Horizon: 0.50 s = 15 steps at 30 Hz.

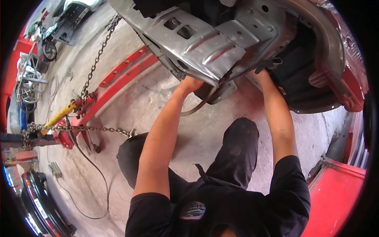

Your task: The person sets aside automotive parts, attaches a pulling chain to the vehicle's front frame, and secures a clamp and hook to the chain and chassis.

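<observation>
Above my knees is the grey metal front end of a car body [233, 43], with slots, ribs and a bent lower edge. My left hand [192, 84] reaches up under the left part of that edge, beside a dark bracket-like piece [215, 94]; its fingers are hidden behind the metal. My right hand [257, 75] is underneath too, close to the black wheel-arch liner [310, 79], and the panel covers its fingers. A dark hose or strap [203, 103] hangs down between my two hands. What either hand touches cannot be made out.
At left, a red pulling beam [118, 71] lies low across the concrete floor, with a yellow ram [61, 115] and chains [96, 59]. A black hose [89, 158] curls along the floor. A red panel [335, 197] stands at lower right, a black bumper [37, 201] at lower left.
</observation>
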Each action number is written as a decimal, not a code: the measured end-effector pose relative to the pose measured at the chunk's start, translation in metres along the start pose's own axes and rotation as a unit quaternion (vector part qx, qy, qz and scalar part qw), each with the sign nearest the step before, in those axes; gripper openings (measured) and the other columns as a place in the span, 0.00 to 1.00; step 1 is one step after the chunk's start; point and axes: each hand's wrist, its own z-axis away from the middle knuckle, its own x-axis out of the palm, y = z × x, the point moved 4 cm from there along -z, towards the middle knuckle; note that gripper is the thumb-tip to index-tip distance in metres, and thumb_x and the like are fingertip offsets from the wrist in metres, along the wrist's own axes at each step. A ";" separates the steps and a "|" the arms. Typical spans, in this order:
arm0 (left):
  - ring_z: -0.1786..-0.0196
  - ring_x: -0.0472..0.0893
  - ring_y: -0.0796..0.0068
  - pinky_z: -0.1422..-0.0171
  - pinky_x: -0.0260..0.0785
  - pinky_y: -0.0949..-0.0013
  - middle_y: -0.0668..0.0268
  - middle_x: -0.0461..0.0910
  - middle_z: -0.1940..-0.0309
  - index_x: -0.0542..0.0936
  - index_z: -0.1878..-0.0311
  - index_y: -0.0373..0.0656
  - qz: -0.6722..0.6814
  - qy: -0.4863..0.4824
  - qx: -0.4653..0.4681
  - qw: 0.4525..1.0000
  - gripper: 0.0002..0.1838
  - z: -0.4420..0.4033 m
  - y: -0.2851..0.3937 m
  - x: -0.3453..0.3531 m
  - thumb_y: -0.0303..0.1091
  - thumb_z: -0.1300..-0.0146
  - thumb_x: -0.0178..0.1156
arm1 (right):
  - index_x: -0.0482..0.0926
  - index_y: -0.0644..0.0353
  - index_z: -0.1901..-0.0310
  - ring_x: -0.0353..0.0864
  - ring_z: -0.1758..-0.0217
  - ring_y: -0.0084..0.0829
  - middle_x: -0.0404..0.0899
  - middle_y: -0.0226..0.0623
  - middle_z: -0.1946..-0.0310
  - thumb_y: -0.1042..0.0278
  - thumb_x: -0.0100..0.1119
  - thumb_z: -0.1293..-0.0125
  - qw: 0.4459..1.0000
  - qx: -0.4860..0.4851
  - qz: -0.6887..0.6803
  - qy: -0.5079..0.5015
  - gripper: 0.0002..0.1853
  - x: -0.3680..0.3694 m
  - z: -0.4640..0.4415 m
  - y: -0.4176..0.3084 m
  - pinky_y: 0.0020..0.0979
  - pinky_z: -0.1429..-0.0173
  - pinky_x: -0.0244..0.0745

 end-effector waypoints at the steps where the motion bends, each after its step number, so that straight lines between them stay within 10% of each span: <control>1: 0.43 0.76 0.54 0.40 0.69 0.59 0.53 0.80 0.47 0.78 0.48 0.39 -0.011 -0.004 -0.007 1.000 0.16 0.000 0.000 0.000 0.36 0.35 0.56 | 0.72 0.57 0.42 0.71 0.39 0.40 0.72 0.38 0.40 0.55 0.47 0.31 1.000 -0.001 0.002 -0.001 0.21 0.001 0.001 -0.002 0.43 0.37 0.68; 15: 0.40 0.74 0.56 0.37 0.67 0.60 0.53 0.78 0.45 0.77 0.46 0.38 -0.011 -0.014 -0.026 1.000 0.17 0.005 0.004 -0.002 0.36 0.35 0.55 | 0.72 0.57 0.42 0.72 0.40 0.40 0.73 0.38 0.41 0.56 0.46 0.31 0.999 0.016 0.028 0.016 0.21 -0.011 -0.003 -0.033 0.43 0.38 0.68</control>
